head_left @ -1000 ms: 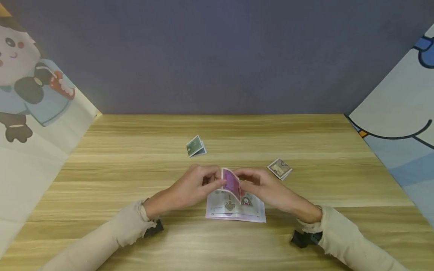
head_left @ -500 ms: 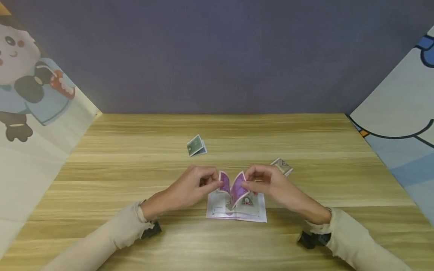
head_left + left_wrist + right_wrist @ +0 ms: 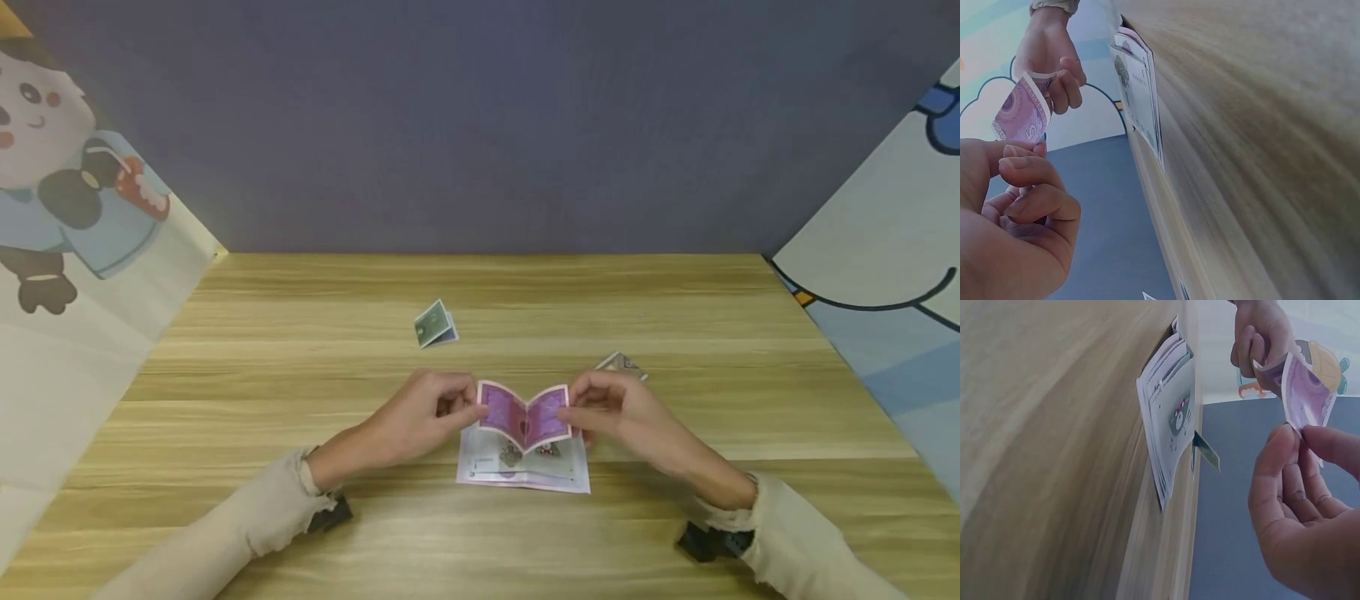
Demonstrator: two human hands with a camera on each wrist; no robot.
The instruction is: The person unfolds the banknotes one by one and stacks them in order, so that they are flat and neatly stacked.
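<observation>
A purple banknote (image 3: pixel 546 415) with a pale border, creased down its middle into a V, is held up between both hands. My left hand (image 3: pixel 423 421) pinches its left edge between thumb and fingers. At the opposite edge my right hand (image 3: pixel 633 417) pinches it the same way. A figure 5 shows on the banknote (image 3: pixel 1025 115) in the left wrist view. Beneath it a small pile of pale notes (image 3: pixel 487 467) lies on the table, printed with cartoon figures. The upper part of this pile is hidden by the raised banknote.
A folded green note (image 3: pixel 432 323) stands half open farther back on the wooden table (image 3: pixel 300 333). A folded brown note (image 3: pixel 621 363) lies behind my right hand, partly covered by it. A dark wall (image 3: pixel 480 125) rises at the table's far edge, with cartoon-printed panels at both sides.
The purple banknote was folded over and has been opened out. My right hand has moved to the right with its edge, now covering part of the brown note. My left hand has barely moved.
</observation>
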